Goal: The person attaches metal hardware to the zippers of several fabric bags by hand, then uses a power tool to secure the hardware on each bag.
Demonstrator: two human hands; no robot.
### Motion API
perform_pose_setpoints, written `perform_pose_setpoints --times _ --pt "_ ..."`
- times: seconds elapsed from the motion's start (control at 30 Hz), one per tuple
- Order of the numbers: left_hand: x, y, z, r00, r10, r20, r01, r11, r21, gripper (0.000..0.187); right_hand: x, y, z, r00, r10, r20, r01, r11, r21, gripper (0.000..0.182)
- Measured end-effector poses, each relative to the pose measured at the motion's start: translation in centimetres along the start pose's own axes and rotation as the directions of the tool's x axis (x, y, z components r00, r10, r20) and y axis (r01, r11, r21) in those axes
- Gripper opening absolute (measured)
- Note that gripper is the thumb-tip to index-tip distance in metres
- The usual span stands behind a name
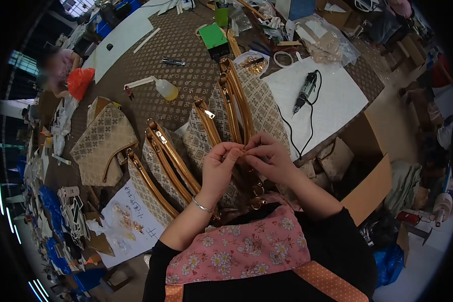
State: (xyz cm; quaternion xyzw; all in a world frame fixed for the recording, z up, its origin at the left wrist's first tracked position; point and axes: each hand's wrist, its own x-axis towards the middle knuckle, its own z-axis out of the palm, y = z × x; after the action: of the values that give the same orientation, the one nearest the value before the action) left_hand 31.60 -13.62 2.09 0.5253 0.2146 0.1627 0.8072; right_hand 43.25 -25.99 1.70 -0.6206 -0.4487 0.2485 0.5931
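Note:
My left hand (pixel 219 165) and my right hand (pixel 270 159) meet fingertip to fingertip over a row of patterned handbags. Both are closed in a pinch on something tiny between them, too small to name. Just beyond my fingers stands a handbag (pixel 264 100) with tan straps and a brass zip (pixel 230 113). Left of it is another handbag (pixel 195 135) with a silver zip pull. Two more bags, one with a gold zip (pixel 168 151), lean beside my left forearm. Metal rings (pixel 258 196) show below my hands.
A corded rotary tool (pixel 304 94) lies on white board at right. A glue bottle (pixel 166 89), a green box (pixel 214 36) and a dish of gold hardware (pixel 252 64) are farther back. Paper with small fittings (pixel 128 219) lies left, an open carton (pixel 370 186) right. Another person (pixel 63 68) sits far left.

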Motion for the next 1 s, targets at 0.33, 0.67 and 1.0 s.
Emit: perform_pose_setpoints --times 0.33,0.67,1.0 --pt "-0.1 -0.4 0.5 0.999 0.038 -0.019 -0.037 0.997 0.072 0.014 -0.2 0.4 0.6 0.992 0.001 -0.123 0.003 0.999 0.032 0.01" --pt "-1.3 1.5 -0.6 0.994 -0.088 -0.063 0.077 0.984 -0.163 0.028 8.4 6.9 -8.2 0.932 0.301 -0.2 -0.248 0.936 0.251 0.022" --pt "-9.5 3.2 -7.2 0.92 0.038 -0.389 -0.055 0.998 -0.034 0.02 10.2 23.5 -20.6 0.344 0.356 -0.869 -0.937 0.185 -0.295 0.085"
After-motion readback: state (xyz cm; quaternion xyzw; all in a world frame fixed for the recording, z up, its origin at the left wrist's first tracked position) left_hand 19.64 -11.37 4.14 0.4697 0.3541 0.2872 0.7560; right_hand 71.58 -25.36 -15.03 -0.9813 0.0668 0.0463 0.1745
